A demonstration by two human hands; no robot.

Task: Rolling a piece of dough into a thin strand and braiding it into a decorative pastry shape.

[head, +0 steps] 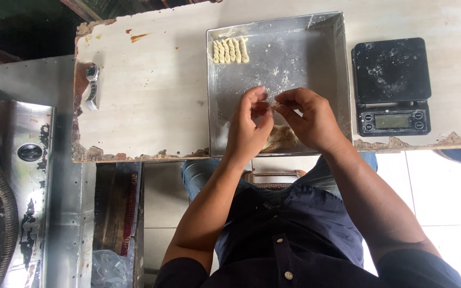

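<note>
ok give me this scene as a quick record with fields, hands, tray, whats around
left hand: fingers pinched on a small dough bit
right hand: pinching the same bit from the other side
tray: metal, floured, on the table
twists: row of shaped pieces in the tray's far left corner
dough lump: in the tray under the hands
scale: black, right of tray
watch: near the table's left edge

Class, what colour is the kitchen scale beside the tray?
Black scale, dusted with flour; head view.

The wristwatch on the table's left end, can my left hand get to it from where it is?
Probably yes. The left hand works over the metal tray, and only bare tabletop lies between it and the wristwatch.
</note>
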